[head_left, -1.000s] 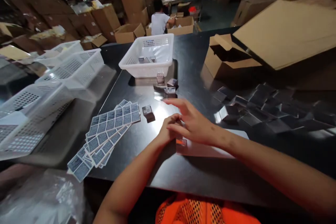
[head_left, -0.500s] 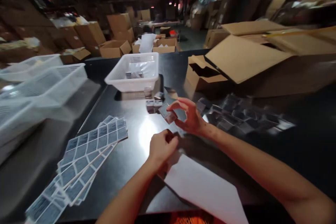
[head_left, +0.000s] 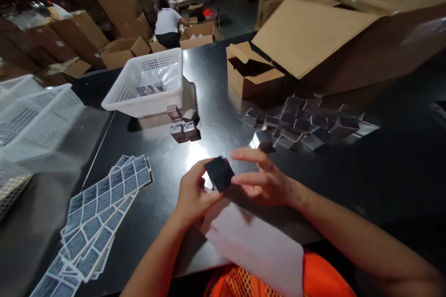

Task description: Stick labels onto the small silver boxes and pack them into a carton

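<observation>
My left hand [head_left: 195, 192] grips a small dark box [head_left: 220, 174] between thumb and fingers, above the front of the table. My right hand [head_left: 263, 178] is at the box's right side with its fingers apart; a fingertip is close to the box, and I cannot tell whether it touches. Below both hands lies a white sheet of paper [head_left: 254, 246]. Several small silvery boxes [head_left: 184, 131] with printed labels stand grouped beyond my left hand. More shiny small boxes [head_left: 291, 123] lie in a loose pile past my right hand.
Sheets of dark labels [head_left: 108, 190] lie fanned out at left. Behind the grouped boxes is a white basket [head_left: 148, 109] with small boxes inside. An open carton [head_left: 251, 81] and a large carton [head_left: 348, 65] stand at right. Another person [head_left: 167, 23] bends over cartons in the background.
My right hand, earlier pinching a small box near the group, has come back toward me and its fingers have spread. My left hand now shows a dark box in its grip. The view has shifted.
</observation>
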Motion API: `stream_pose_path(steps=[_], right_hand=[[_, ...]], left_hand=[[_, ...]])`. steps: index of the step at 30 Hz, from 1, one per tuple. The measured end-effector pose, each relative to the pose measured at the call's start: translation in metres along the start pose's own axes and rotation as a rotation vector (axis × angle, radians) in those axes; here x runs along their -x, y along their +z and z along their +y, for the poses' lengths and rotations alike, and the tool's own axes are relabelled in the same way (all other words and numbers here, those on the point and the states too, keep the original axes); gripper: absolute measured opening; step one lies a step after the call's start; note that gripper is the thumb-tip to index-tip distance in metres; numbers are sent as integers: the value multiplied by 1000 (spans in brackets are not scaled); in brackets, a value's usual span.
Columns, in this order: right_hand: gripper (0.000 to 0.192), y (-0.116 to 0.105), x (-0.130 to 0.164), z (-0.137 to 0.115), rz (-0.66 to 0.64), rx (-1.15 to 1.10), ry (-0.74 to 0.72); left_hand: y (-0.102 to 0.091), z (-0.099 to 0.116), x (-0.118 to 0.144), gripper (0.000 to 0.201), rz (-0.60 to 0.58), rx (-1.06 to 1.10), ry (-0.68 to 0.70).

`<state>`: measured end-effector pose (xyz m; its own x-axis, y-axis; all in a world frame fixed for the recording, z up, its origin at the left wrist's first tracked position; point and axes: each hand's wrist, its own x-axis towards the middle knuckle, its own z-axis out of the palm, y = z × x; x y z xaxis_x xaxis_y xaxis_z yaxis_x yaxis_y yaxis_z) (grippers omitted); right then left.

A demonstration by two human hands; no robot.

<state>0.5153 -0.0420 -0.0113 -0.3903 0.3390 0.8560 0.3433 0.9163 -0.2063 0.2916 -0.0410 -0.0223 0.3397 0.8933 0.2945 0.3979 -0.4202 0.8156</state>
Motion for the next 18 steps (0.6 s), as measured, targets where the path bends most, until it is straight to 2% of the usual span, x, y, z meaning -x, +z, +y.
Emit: stream_pose_path(steps=[3, 6, 8, 11, 13, 15, 18], right_hand=[[37, -17, 2, -3, 133, -175, 318], [22, -25, 1, -5, 238, -453, 471], [15, -26, -1, -8, 278, -612, 603], [13, -24, -3, -12, 253, -748, 874], [20, -21, -3, -15, 199, -826, 1023], [28, -19, -3, -17, 156, -906, 1122], [29, -17, -4, -16, 182, -978, 1210]], left_hand=[[3, -6, 0, 52, 29, -20, 18], [5, -7, 0, 55, 46, -12, 77], [7, -7, 0, 56, 14, 32, 64], [9, -5, 1, 55, 9, 33, 6], [11, -3, 2, 52, 54, -51, -4], [12, -1, 3, 50, 64, -103, 0], [13, -1, 5, 54, 38, 6, -34]])
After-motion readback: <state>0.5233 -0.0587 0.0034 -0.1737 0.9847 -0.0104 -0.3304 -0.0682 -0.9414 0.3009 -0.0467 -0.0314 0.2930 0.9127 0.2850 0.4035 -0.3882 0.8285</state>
